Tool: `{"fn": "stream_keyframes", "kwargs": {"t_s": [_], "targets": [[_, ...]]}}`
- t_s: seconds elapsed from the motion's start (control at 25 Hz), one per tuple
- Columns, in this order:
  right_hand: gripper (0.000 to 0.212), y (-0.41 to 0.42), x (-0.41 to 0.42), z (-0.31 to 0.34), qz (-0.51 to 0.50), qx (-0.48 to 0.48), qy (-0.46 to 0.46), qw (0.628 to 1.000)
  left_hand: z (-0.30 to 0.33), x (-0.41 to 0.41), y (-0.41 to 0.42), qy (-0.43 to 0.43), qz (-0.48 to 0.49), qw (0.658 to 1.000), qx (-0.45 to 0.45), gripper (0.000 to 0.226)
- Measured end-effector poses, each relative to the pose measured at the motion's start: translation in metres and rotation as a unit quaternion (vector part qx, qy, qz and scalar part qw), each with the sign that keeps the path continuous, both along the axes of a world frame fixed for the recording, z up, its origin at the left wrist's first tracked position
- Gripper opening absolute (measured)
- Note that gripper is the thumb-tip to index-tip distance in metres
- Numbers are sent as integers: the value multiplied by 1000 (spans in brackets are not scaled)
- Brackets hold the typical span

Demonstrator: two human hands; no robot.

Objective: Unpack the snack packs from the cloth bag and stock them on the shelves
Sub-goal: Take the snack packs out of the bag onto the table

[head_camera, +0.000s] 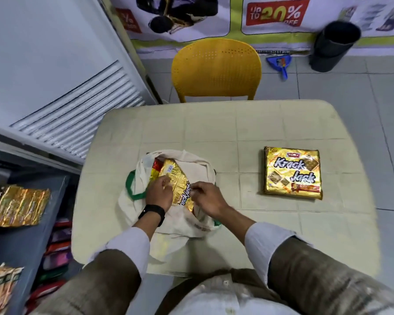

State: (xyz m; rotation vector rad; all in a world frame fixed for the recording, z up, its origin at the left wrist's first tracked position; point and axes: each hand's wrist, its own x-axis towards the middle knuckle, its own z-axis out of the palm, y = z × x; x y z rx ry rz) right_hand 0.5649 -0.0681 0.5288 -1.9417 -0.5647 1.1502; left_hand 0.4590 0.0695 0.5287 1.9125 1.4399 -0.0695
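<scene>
A cream cloth bag point(191, 169) with green handles lies open on the beige table point(214, 123). A gold snack pack point(176, 178) sticks out of its mouth, with a red and yellow pack point(155, 169) beside it inside. My left hand point(158, 193) grips the gold pack's left edge. My right hand point(206, 198) pinches its right edge. Another gold snack pack point(292, 172) lies flat on the table to the right. Two gold packs point(18, 205) point(0, 289) rest on the grey shelf point(32, 246) at the left.
A yellow chair point(216, 69) stands at the table's far side. A white cabinet with a vent point(77, 114) rises at the left. On the tiled floor behind are a black bin point(334, 46) and a blue dustpan point(280, 64). Lower shelves hold colourful packs point(57, 251).
</scene>
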Motion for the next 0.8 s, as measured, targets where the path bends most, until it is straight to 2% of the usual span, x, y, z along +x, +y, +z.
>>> {"fn": "stream_keyframes", "kwargs": {"t_s": [0.08, 0.24, 0.32, 0.44, 0.52, 0.6, 0.68, 0.8], "targets": [[29, 14, -14, 2, 2, -61, 17, 998, -4, -13, 16, 29, 1, 1000, 12, 43], [32, 28, -23, 11, -111, -157, 5, 981, -9, -23, 33, 91, -29, 995, -5, 49], [34, 35, -30, 13, -158, -168, 17, 973, -14, -31, 40, 99, -52, 993, -31, 46], [52, 36, -43, 14, -198, -147, 74, 966, -18, -40, 38, 109, -74, 990, -51, 43], [57, 38, -47, 8, -216, -150, 100, 960, -18, -43, 35, 113, -67, 990, -59, 49], [45, 37, -46, 2, -242, -175, 167, 940, -17, -44, 35, 113, -58, 988, -86, 63], [34, 30, -49, 0, -218, -223, 220, 924, -16, -44, 37, 131, -75, 981, -122, 91], [46, 17, -63, -8, -70, -234, 138, 960, -13, -51, 38, 180, -133, 963, -150, 132]]}}
